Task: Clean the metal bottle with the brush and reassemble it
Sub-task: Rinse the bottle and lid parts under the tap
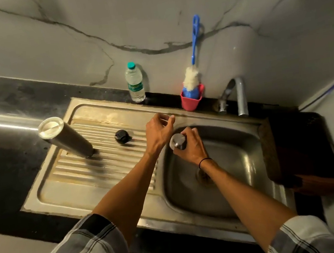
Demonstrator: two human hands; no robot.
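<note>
The metal bottle (64, 139) stands upside down on the ribbed drainboard (107, 170), its base facing up. A black stopper (122, 135) lies on the drainboard to its right. My right hand (190, 146) grips a small steel cap (178, 141) over the left part of the sink basin (231, 160). My left hand (159, 130) hovers just left of the cap with loosely curled fingers, holding nothing. The blue-handled bottle brush (193, 68) with white bristles stands in a red cup (191, 101) against the wall.
A clear plastic water bottle (134, 83) with a green cap stands behind the sink. The tap (237, 96) rises at the back right of the basin. A dark brown board (299, 149) lies on the counter right of the sink.
</note>
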